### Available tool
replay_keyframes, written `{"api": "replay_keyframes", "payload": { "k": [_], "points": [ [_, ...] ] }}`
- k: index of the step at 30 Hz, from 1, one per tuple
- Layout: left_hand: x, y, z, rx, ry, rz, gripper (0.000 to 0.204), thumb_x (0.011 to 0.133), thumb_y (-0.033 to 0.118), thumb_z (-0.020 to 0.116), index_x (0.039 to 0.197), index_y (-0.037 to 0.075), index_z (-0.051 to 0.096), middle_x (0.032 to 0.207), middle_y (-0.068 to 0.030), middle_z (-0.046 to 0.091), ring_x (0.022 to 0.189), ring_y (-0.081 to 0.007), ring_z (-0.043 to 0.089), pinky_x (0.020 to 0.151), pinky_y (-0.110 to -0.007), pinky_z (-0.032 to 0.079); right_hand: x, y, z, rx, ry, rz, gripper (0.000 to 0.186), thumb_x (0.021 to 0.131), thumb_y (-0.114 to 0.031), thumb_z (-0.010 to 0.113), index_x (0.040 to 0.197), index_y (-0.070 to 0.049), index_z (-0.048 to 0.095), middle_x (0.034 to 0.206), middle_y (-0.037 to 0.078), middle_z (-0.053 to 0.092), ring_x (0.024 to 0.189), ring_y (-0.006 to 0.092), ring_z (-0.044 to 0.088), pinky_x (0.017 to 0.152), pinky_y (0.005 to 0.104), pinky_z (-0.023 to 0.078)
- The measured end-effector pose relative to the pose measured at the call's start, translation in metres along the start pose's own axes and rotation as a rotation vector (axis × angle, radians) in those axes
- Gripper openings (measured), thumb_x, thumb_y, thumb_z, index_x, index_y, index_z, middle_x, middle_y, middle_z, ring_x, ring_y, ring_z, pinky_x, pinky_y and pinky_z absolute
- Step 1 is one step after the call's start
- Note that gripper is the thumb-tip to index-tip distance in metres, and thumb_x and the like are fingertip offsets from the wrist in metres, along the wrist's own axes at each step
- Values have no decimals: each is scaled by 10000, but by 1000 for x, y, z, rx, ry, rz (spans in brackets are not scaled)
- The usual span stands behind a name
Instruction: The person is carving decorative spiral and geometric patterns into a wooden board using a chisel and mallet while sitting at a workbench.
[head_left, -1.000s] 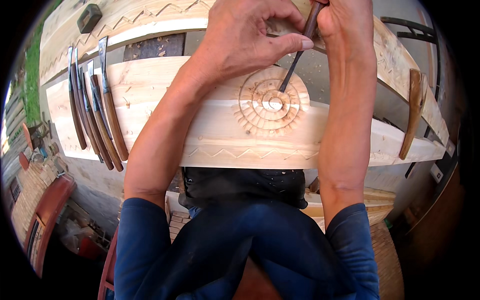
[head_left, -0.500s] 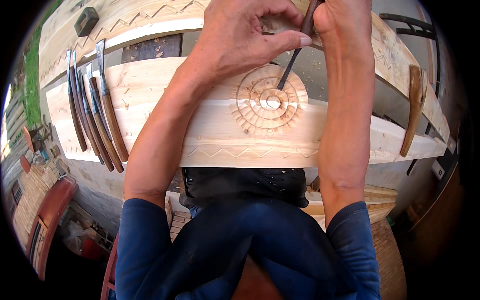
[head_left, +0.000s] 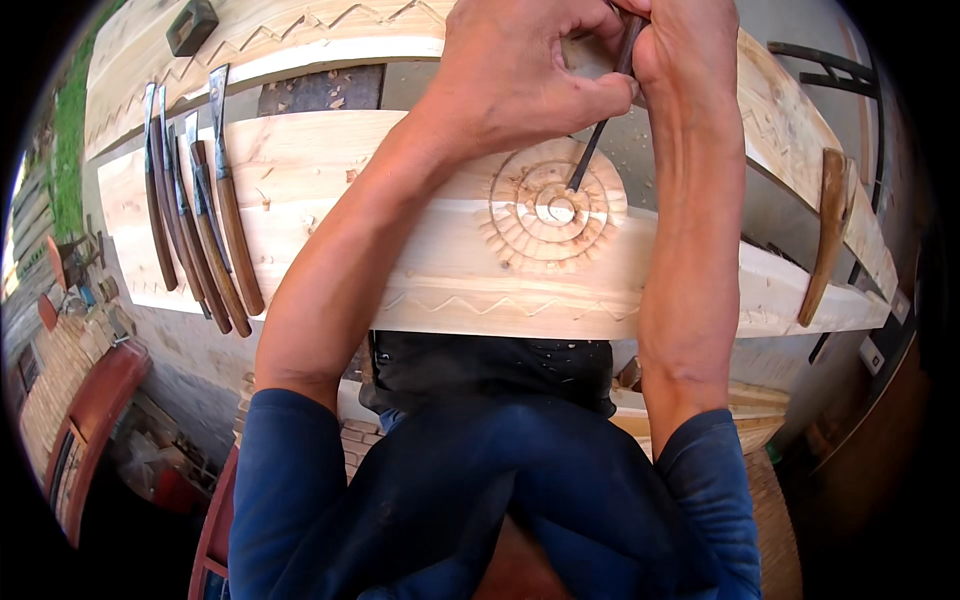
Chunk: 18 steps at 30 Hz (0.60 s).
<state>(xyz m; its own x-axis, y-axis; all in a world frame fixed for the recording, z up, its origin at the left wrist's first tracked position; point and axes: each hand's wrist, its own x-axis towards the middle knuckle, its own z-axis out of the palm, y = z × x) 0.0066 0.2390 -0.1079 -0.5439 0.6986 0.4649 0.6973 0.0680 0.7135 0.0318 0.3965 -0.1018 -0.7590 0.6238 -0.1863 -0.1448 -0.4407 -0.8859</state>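
Note:
A dark-handled carving chisel [head_left: 590, 150] slants down with its tip on the inner rings of a round spiral carving [head_left: 556, 225] in a pale plank [head_left: 430, 270]. My right hand [head_left: 690, 50] is wrapped round its handle at the top edge of the view, where part of the grip is cut off. From the left, my left hand [head_left: 525, 75] curls toward the same tool, thumb and fingers closed round its lower handle. A zigzag line is cut along the plank's near edge.
Several wooden-handled chisels [head_left: 235, 225] lie side by side on the plank's left. A wooden-handled tool [head_left: 825, 235] rests at the right end. Behind is a second zigzag-carved board [head_left: 300, 35], bearing a dark block [head_left: 192, 28]. Wood chips [head_left: 265, 200] are scattered about.
The chisel tip has moved slightly closer to the centre of the spiral. My left thumb now reaches across the tool. The whole scene has shifted a little to the right in view.

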Motion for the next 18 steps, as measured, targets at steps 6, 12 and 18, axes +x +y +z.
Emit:
{"api": "replay_keyframes", "payload": {
  "k": [6,12,18],
  "points": [
    [-4,-9,2,-26,-13,5,231,700,208,836,828,58,715,983,-79,713,1038,-312,650,1009,-452,492,-6,4,1,37,12,94,348,1170,-381,573,975,-93,574,694,4,536,468,93,413,412,252,321],
    [-2,6,-18,-177,-56,-67,241,756,239,903,861,83,753,919,-40,727,989,-271,671,1115,-502,438,6,-19,-9,230,-245,321,362,1173,-406,567,1002,-87,578,724,9,553,449,87,400,403,238,315],
    [-1,8,-19,-113,-123,-78,283,801,299,931,993,121,820,898,-18,739,974,-255,692,1270,-613,312,2,-28,-13,141,-133,129,351,1179,-397,556,1029,-81,581,723,24,557,435,86,399,393,232,305]
  ]
}}
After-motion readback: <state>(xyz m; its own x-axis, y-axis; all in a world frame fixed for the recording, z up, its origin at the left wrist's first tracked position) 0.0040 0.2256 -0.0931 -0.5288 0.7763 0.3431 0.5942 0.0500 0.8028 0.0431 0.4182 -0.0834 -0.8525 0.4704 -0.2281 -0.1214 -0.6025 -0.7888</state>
